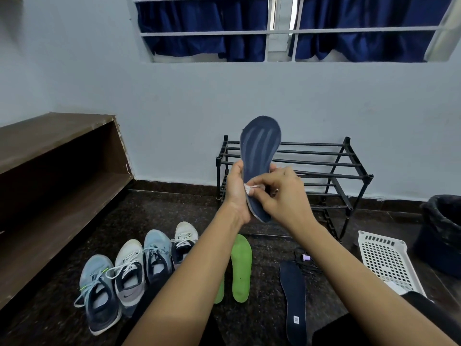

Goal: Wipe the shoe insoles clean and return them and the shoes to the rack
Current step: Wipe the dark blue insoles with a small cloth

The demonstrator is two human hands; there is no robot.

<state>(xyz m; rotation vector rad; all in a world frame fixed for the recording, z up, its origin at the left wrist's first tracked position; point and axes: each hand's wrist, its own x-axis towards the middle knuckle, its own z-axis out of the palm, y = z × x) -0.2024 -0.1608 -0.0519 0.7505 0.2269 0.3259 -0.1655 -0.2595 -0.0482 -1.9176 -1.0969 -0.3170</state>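
Four shoes point(139, 270) stood in a row on the floor point(259, 320) at the left, beside a wooden shelf point(62, 151). Two green insoles point(240, 268) lay just right of them, one half hidden, and a dark insole point(293, 295) lay further right, near a white basket point(386, 263) and a bin point(441, 233). The rack point(324, 163) stood against the wall point(174, 108), partly blocked by the hands. The left hand point(235, 193) gripped a blue insole point(260, 146) by its lower half, toe up, before the rack. The right hand point(282, 193) pinched a white wipe point(252, 188) against it.
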